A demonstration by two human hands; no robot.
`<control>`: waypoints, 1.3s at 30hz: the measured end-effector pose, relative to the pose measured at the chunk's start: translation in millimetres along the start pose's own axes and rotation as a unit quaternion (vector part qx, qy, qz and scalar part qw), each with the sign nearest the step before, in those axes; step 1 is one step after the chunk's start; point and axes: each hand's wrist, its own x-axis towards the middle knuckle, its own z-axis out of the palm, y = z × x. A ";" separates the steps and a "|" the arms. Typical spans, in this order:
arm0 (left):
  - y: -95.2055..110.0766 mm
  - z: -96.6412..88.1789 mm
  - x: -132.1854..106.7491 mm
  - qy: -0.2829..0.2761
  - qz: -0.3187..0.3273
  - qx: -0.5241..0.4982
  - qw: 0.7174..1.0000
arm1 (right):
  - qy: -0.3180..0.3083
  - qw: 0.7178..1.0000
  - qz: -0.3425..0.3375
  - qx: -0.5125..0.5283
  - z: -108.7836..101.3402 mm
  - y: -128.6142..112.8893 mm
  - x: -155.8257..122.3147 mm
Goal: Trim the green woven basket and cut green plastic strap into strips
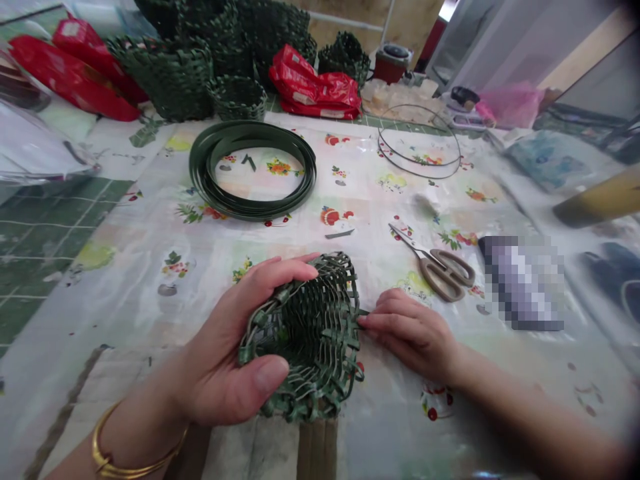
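Observation:
A small dark green woven basket lies tilted on its side, its opening toward me. My left hand grips it by the left rim, thumb below and fingers over the top. At the basket's right side, my right hand pinches the end of a narrow green strip that sticks out of the weave. Scissors with brown handles lie open beyond my right hand. A short cut piece of strip rests on the tablecloth past the basket.
A coil of green strapping lies farther back, with a thin wire hoop to its right. Finished woven baskets and a red plastic bag line the back. A blurred-out object lies right of the scissors on the patterned tablecloth.

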 end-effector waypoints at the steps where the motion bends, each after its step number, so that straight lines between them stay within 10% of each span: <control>1: -0.6 0.1 -0.6 -0.005 -0.017 -0.016 1.000 | 0.002 1.000 0.006 -0.027 1.4 -4.1 -0.1; 7: -5.2 4.6 -0.3 -0.011 -0.028 -0.055 0.998 | 0.004 0.990 0.015 -0.139 13.0 -18.4 6.3; 14: -12.6 1.8 -0.2 0.004 -0.009 -0.168 0.986 | 0.016 0.999 0.038 0.022 -9.1 -15.8 2.2; 30: -23.3 -9.0 3.9 -0.071 0.017 -0.214 0.974 | 0.053 0.997 0.047 0.004 -4.2 -24.1 2.7; 34: -21.2 -11.7 7.5 -0.099 0.022 -0.174 0.979 | 0.017 0.975 0.217 0.046 -8.3 -36.5 -9.0; 39: -13.3 -12.2 4.1 -0.077 0.010 -0.135 0.988 | -0.069 0.854 0.471 0.209 -11.7 -53.9 -21.3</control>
